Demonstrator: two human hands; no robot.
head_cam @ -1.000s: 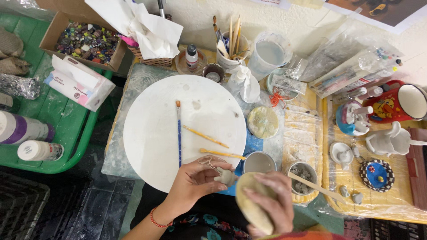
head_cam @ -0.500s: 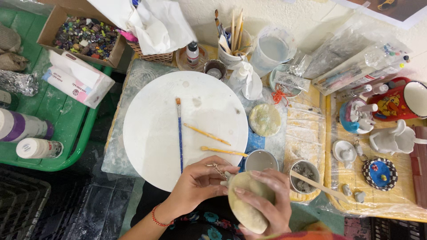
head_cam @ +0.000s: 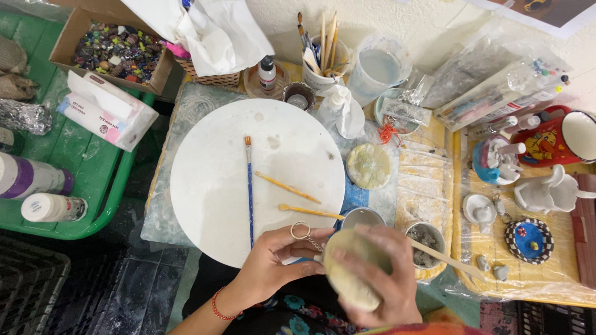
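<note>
At the near edge of the white round board (head_cam: 248,180), the right hand (head_cam: 382,282) cups a pale clay lump (head_cam: 347,267); the left hand (head_cam: 273,267) pinches a key ring (head_cam: 300,231) beside it.

Red bead bracelet (head_cam: 216,306) on left wrist; bare forearms; dark floral-print garment (head_cam: 292,308) below.

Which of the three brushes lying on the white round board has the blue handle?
The long brush lying lengthwise on the board's left half; the other two are shorter with yellow-orange handles.
</note>
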